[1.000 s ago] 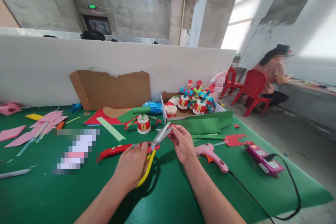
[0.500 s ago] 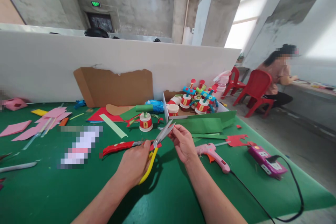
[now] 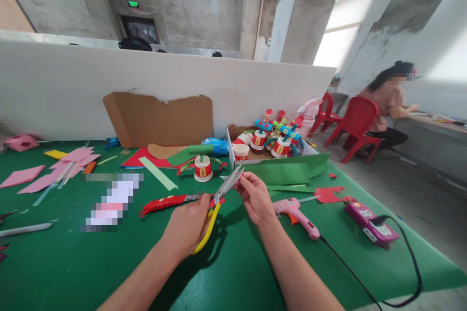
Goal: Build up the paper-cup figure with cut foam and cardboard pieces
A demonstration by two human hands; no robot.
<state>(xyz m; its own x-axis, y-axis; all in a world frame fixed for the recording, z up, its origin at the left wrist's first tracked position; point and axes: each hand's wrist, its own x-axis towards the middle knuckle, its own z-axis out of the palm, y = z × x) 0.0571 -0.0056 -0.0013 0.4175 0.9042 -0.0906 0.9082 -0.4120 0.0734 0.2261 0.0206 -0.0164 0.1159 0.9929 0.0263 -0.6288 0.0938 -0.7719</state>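
Note:
My left hand is closed around the yellow handles of a pair of scissors, whose blades are a little apart and point up and away to the right. At their tips, my right hand pinches a small red paper piece, mostly hidden by the fingers. Under the left hand lies a red-handled utility knife. Just beyond the scissors stands a paper-cup figure with green folded arms. To the right of my right hand rests a pink glue gun.
An open box of several finished cup figures stands at the back right, with green paper before it. A purple power strip and its cord lie right. Pink paper sheets lie left. A person sits beyond.

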